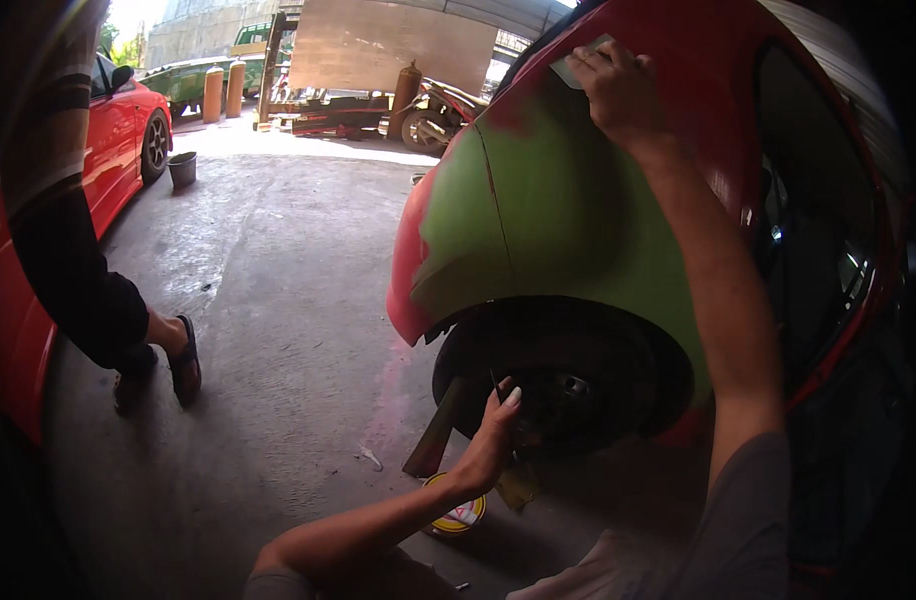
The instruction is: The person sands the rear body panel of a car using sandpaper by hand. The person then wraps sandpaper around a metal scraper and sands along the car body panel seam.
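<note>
My right hand is raised to the upper part of the car's rear body panel, fingers closed on a pale flat piece held against the surface. This panel is red with a large green area, and a thin seam runs down it. Lower, in front of the dark wheel, my left hand grips a thin dark strip, whose kind I cannot make out. Below that hand sits a round tin with a yellow rim, partly hidden by my forearm. Beside it is a yellowish piece.
A dark flat board leans near the wheel. At left, a person's leg and sandal stand by a red car. Further back are a bucket, gas cylinders and a motorcycle. A white scrap lies on the concrete.
</note>
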### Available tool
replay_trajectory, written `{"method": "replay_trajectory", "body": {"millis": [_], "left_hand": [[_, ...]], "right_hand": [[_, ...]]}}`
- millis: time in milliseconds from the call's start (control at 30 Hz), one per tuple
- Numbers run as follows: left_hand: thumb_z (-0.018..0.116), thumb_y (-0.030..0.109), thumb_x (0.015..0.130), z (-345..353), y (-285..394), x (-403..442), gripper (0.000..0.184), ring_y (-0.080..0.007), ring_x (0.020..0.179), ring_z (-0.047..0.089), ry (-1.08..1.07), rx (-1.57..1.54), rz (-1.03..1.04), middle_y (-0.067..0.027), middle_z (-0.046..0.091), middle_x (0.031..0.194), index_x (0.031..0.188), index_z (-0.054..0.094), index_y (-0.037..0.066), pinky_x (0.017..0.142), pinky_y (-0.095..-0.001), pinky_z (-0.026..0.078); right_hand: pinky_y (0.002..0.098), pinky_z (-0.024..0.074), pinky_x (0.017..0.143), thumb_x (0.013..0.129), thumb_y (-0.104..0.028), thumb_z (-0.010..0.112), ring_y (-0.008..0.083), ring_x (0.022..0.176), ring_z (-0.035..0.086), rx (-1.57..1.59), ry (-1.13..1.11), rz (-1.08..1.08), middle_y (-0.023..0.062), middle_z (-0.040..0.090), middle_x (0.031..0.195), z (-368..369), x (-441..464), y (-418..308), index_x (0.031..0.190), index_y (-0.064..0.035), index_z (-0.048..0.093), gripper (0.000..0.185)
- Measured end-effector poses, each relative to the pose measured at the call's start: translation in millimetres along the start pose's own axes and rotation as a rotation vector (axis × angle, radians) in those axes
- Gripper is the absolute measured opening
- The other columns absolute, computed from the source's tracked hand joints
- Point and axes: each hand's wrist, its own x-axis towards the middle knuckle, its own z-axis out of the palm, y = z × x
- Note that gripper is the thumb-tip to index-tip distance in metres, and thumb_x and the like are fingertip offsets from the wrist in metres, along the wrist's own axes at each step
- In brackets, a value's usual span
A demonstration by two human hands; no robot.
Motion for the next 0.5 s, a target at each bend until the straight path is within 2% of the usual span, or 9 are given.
{"method": "replay_trajectory", "body": {"millis": [300,500], "left_hand": [[0.045,0.075,0.101,1,0,-2,0.105,-0.0334,0.125,0.063,0.018,0.048,0.050,-0.0235,0.032,0.166,0.173,0.004,0.011,0.111,-0.0486,0.045],[0.044,0.074,0.103,5,-14,8,0.101,-0.0345,0.126,0.063,-0.002,0.048,0.084,-0.0222,0.033,0.166,0.173,0.005,0.012,0.110,-0.0470,0.047]], "right_hand": [[0.0513,0.0456,0.100,0.094,-0.008,0.062,0.0204,0.128,0.060,0.007,-0.015,-0.038,-0.0027,0.074,0.135,-5,1,9,0.127,-0.0120,0.076,0.036],[0.0502,0.0447,0.103,0.095,-0.006,0.061,0.0197,0.128,0.059,0.029,-0.051,-0.080,-0.0036,0.073,0.137,-9,9,16,0.129,-0.0126,0.075,0.037]]}}
